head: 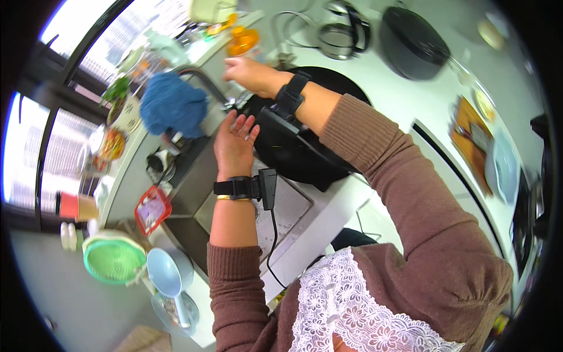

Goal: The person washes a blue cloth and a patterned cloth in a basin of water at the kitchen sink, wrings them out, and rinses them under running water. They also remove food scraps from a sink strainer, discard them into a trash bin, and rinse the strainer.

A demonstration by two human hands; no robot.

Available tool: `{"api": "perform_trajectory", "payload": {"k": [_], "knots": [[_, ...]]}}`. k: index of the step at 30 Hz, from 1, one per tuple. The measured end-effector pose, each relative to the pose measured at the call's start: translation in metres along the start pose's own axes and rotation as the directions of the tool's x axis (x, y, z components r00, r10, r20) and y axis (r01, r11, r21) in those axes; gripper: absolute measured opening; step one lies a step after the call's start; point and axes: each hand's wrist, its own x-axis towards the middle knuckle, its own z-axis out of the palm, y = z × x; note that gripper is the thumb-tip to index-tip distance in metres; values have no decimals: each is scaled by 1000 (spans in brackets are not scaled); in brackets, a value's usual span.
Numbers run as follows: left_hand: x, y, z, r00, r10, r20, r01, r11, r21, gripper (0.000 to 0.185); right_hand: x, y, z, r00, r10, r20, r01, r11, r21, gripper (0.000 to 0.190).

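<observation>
My left hand [236, 143] is held palm up over the edge of the steel sink [286, 215], its fingers slightly apart with nothing in them. Past its fingertips stands a metal faucet [206, 83]. My right hand [250, 75] is beyond the faucet's base, near an orange-capped bottle [243, 39]; its fingers are curled and blurred, so whether they grip anything cannot be told. Under my right forearm a large black wok [299, 154] lies across the sink's right part. A blue cloth [171, 105] hangs beside the faucet.
A red basket [152, 210], a green colander [115, 260] and a light blue ladle [165, 273] are at the left. Along the right counter are a glass lid [336, 42], a dark lidded pot [411, 44], a wooden cutting board [466, 127] with a cleaver [479, 136], and a blue basin [503, 167].
</observation>
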Motion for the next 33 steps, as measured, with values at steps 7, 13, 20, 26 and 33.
{"api": "perform_trajectory", "payload": {"k": [7,13,20,26,33], "knots": [[-72,-61,105,870,-120,478,105,993,60,25,-191,-111,-79,979,-140,-145,154,984,89,65],[-140,-132,207,725,-365,584,305,930,203,32,-317,-104,-174,822,152,-550,-65,983,174,61],[-230,-248,337,395,-496,773,357,858,369,25,-470,-91,-304,605,174,-777,-252,968,20,59],[-264,-406,423,415,-529,740,118,838,533,33,-634,-41,-441,369,70,-927,-492,861,-131,45],[-241,-551,476,768,-515,381,149,722,675,30,-783,85,-562,-65,174,-983,-884,446,138,58]]}}
